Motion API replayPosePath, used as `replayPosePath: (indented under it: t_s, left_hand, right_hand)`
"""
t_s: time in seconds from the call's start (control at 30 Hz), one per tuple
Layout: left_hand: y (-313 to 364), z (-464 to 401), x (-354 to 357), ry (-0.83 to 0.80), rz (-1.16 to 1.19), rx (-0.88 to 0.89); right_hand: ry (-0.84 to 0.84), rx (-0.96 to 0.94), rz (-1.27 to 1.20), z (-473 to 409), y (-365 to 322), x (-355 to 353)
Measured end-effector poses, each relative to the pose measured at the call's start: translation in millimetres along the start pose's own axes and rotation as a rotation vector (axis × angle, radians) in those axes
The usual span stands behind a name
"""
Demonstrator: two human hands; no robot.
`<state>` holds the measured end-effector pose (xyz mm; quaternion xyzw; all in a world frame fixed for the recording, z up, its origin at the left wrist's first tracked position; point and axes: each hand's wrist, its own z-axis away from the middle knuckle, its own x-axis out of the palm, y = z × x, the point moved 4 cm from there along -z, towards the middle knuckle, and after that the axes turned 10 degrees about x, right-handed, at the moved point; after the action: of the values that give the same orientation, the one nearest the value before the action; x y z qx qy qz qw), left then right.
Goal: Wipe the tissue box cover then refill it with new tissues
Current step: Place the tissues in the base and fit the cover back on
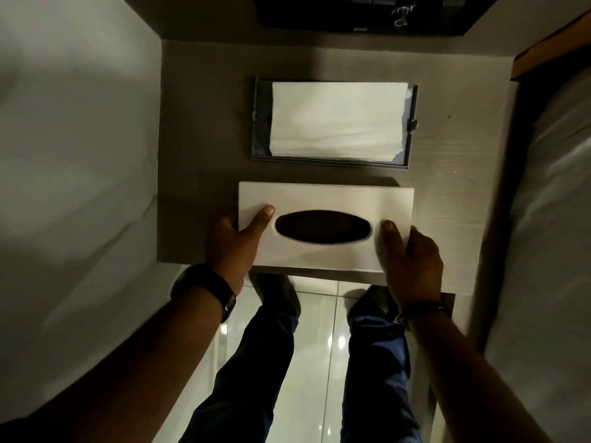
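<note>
Tissue box cover point(323, 201), white with a dark oval slot, sits at the near edge of the surface point(204, 123), gripped at its ends by left hand point(235, 244) and right hand point(411, 260); tissues point(335, 119) lie in the base tray point(260, 123) just beyond.

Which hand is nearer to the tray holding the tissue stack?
Left, narrowly. The left hand grips the cover's left end, its thumb reaching further up toward the tray. The right hand grips the right end, slightly lower and further from the tray.
</note>
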<state>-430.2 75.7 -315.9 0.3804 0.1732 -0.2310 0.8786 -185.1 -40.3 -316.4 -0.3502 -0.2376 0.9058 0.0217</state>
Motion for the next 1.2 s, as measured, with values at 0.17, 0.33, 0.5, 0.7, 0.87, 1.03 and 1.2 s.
replayPosePath:
  t_s: [0.17,0.33,0.5,0.7,0.87,1.03,1.2]
  left_hand:
    - [28.1,13.3,-2.4,0.051,0.106,0.048]
    - [83.6,-4.5,0.9,0.044,0.160,0.226]
    - [131.4,-52.7,17.7,0.094,0.162,0.313]
    - [143.4,-89.0,26.5,0.050,0.155,0.271]
    - [130.7,-93.3,28.3,0.062,0.120,0.241]
    - [121.5,-85.6,23.5,0.047,0.076,0.232]
    - [88.9,-60.7,20.2,0.044,0.061,0.189]
  right_hand:
    - [0.011,-0.131,-0.108,3.6,-14.2,-17.9]
    - [0.160,-0.200,-0.278,-5.8,-51.4,-42.6]
    - [0.163,-0.161,-0.274,-56.3,-96.2,-40.1]
    - [0.119,-0.084,-0.162,-98.3,-109.8,-26.1]
    - [0.093,-0.058,-0.106,-103.9,-102.8,-23.8]
    - [0.074,-0.028,-0.122,-99.0,-97.7,-24.2]
    - [0.090,-0.013,-0.200,-67.9,-64.2,-20.8]
